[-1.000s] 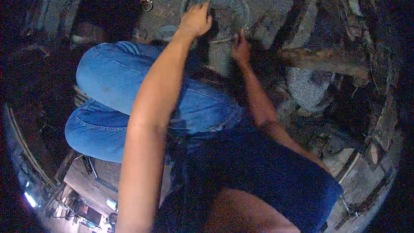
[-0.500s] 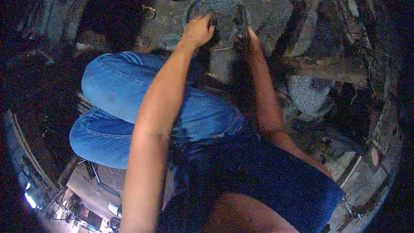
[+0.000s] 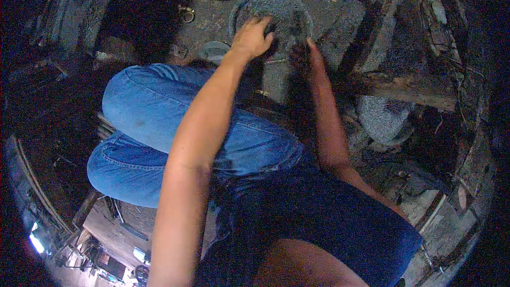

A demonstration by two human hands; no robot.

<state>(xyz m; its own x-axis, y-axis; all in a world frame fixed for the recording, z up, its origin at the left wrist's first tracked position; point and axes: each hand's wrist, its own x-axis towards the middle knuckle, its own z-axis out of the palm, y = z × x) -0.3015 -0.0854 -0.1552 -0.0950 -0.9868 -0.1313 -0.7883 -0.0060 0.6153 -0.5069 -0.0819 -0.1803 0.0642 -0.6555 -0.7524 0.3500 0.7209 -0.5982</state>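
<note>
A round grey basin (image 3: 232, 21) stands on the ground in front of me, with grey grainy material (image 3: 271, 5) inside. My left hand (image 3: 254, 37) reaches over its near left part. Its thumb stands apart from the stretched fingers, whose tips are lost in dark shadow. At the near right rim is my right hand (image 3: 307, 56), thumb up along the edge and fingers curled in toward it, mostly in deep shadow. A dark patch (image 3: 297, 21) lies in the basin above the right hand; I cannot tell whether it is shadow or an object.
A small shallow round dish (image 3: 214, 49) sits left of the basin, and a brass-coloured ring (image 3: 187, 15) lies farther off. To the right are a wooden beam (image 3: 419, 93) and a container with pale grainy material (image 3: 385, 119). My jeans-clad legs (image 3: 149, 106) fold at the left.
The left hand has shifted slightly right and its fingers have moved a little over the basin. The whole view has shifted slightly; the right hand stays by the rim.
</note>
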